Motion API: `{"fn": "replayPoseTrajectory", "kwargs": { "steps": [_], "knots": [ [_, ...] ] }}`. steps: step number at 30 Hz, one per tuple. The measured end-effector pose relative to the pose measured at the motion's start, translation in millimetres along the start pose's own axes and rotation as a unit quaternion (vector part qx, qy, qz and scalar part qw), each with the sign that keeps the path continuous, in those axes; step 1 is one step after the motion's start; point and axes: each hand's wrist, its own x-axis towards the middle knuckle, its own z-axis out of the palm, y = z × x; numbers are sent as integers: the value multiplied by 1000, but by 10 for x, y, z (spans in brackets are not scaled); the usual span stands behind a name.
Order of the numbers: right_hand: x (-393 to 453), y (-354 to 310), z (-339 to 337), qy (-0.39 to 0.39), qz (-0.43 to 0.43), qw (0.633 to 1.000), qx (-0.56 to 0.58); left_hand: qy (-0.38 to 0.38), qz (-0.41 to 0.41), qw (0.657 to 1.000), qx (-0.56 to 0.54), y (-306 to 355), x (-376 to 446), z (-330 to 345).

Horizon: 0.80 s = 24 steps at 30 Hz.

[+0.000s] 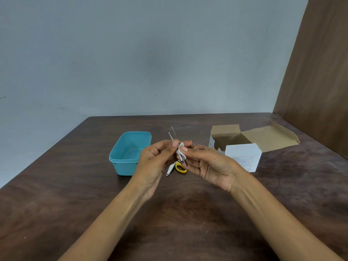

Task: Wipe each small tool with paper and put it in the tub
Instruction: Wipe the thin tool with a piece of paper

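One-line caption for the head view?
Both hands wipe tweezers with paper beside an empty tub.

A dark brown wood-grain tabletop [75,204] fills the lower half of the view, its far edge meeting a plain pale blue-grey wall [141,53]. On the right a brown wooden panel [320,81] rises from the tabletop's corner (whether door or cabinet side cannot be told). The light is soft and even.

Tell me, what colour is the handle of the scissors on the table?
Yellow. The scissors' handle shows in the head view, on the table under the hands.
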Motion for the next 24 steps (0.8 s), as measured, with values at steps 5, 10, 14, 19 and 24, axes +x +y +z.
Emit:
{"fn": "replayPoseTrajectory", "kwargs": {
  "steps": [5,10,14,19,24],
  "knots": [
    [-2,7,16,2,21,1000,17,22,19,1000,4,20,16,-6],
    [-11,-11,22,10,26,1000,-4,39,28,999,2,61,20,-33],
    [-17,-44,8,7,22,999,-24,40,29,999,1,75,20,-27],
    [-12,-15,13,6,23,1000,-12,28,16,999,14,44,9,-28],
    [0,-8,22,9,18,1000,1,20,12,1000,20,12,-8,-2]
  ]
}}
